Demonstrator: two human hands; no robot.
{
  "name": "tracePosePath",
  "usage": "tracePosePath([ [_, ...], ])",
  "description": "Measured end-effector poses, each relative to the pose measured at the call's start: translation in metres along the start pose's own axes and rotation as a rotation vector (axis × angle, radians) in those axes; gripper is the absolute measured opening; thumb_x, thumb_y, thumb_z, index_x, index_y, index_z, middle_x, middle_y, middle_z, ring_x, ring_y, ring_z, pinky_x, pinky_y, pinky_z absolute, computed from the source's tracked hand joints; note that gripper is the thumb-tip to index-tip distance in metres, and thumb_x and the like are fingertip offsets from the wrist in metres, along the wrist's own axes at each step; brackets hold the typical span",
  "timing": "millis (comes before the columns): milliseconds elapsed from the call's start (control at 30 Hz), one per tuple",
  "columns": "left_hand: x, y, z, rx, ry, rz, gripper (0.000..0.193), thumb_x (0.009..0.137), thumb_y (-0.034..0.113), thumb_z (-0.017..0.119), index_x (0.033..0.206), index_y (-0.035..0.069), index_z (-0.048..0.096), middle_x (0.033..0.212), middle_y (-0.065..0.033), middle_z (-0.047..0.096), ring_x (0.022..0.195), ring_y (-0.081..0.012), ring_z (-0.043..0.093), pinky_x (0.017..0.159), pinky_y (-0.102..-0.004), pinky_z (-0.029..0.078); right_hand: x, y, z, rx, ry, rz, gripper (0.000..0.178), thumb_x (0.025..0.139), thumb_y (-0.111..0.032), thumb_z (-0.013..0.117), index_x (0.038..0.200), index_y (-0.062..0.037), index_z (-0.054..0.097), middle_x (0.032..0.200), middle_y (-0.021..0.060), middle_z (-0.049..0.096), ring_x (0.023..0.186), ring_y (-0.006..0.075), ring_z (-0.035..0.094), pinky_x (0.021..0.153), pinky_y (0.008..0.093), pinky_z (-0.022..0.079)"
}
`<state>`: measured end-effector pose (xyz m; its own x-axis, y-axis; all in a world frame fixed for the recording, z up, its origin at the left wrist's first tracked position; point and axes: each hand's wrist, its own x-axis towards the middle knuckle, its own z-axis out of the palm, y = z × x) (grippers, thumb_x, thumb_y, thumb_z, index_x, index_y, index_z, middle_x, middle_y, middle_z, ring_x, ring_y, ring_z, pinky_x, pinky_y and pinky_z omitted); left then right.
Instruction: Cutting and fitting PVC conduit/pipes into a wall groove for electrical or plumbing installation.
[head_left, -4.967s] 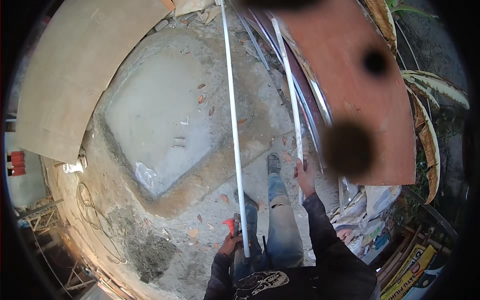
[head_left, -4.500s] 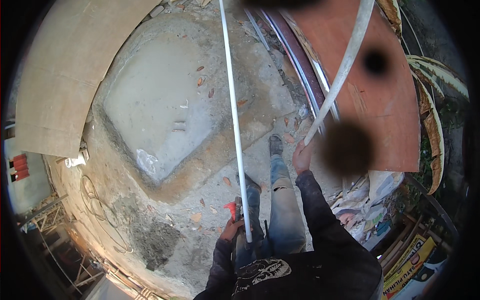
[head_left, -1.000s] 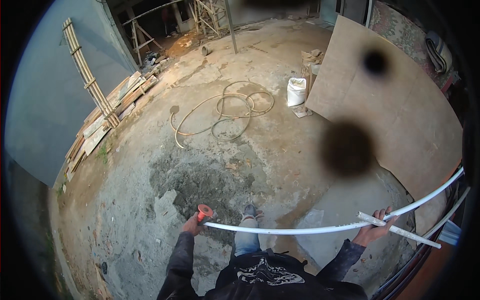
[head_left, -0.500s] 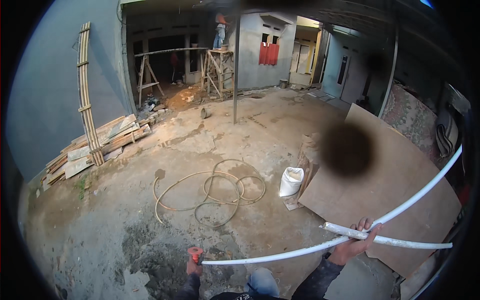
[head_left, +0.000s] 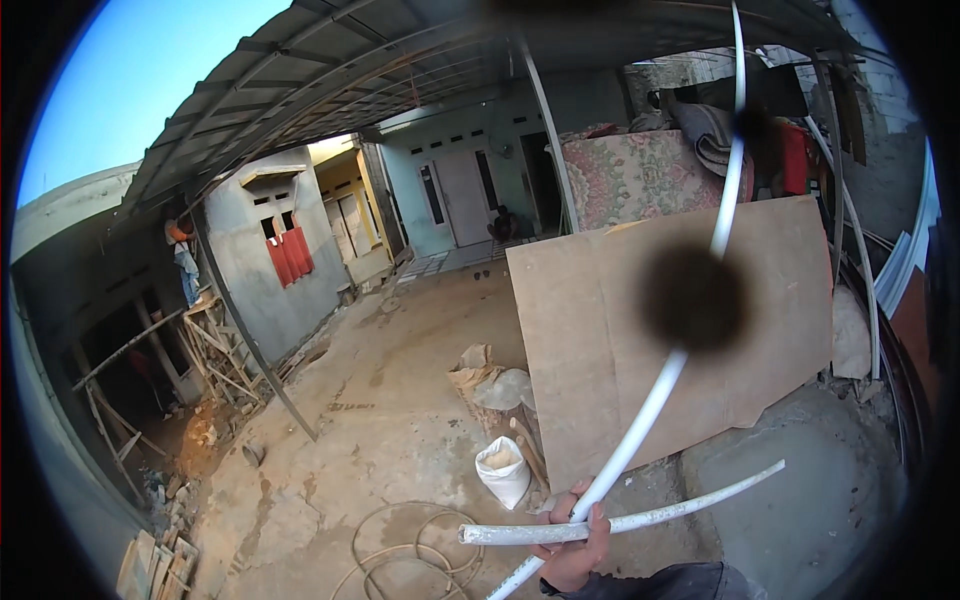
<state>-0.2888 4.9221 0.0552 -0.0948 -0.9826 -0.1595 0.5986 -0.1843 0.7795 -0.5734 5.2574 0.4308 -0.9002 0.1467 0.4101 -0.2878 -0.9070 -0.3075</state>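
Two white pipes cross in my right hand (head_left: 572, 562) near the lower edge, its fingers wrapped round both. The long white pipe (head_left: 640, 412) slants from the bottom up past the board to the roof; a dark round blur hides part of it. The short white pipe (head_left: 690, 507) lies across it, stained with grey, its open end to the left of my hand. My left hand is out of the picture. A white sack (head_left: 503, 476) of pale material stands on the floor just beyond my right hand.
A large brown board (head_left: 590, 330) leans beyond the pipes, with a floral mattress (head_left: 645, 180) behind it. A coiled hose (head_left: 385, 545) lies on the floor. A metal post (head_left: 250, 345) and wooden scaffold (head_left: 215, 345) stand left; one person (head_left: 183, 258) is on it, another (head_left: 505, 225) sits by the doorway.
My view has swung right and up. The long pipe now rises more steeply. My left hand, earlier gripping a red object near the pipe's end, has left the picture; my right keeps both pipes.
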Motion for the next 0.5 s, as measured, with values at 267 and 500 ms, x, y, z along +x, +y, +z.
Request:
tracePosePath([
  [267, 0.242, -0.041, 0.081, 0.612, -0.277, 0.038, 0.045, 0.077, 0.005, 0.059, 0.119, -0.001, 0.045, 0.086, -0.0084, 0.047, 0.073, -0.0178, 0.050, 0.073, -0.0316, 0.051, -0.023, 0.175, 0.039, 0.028, -0.060, -0.066, 0.023, 0.093, -0.039, 0.038, 0.095, -0.0166, 0.035, 0.050, -0.0032, 0.028, 0.034, 0.0061, 0.020, 0.029, 0.0234, 0.019],
  [500, 0.411, -0.062, 0.081, 0.765, -0.372, 0.073, 0.070, 0.065, 0.000, 0.064, 0.130, -0.001, 0.039, 0.099, -0.0169, 0.056, 0.083, -0.0250, 0.061, 0.070, -0.0347, 0.052, -0.034, 0.316, 0.122, -0.036, -0.109, -0.120, 0.022, 0.089, -0.033, 0.044, 0.084, -0.0169, 0.029, 0.048, -0.0036, 0.028, 0.033, 0.0049, 0.022, 0.027, 0.0236, 0.019],
])
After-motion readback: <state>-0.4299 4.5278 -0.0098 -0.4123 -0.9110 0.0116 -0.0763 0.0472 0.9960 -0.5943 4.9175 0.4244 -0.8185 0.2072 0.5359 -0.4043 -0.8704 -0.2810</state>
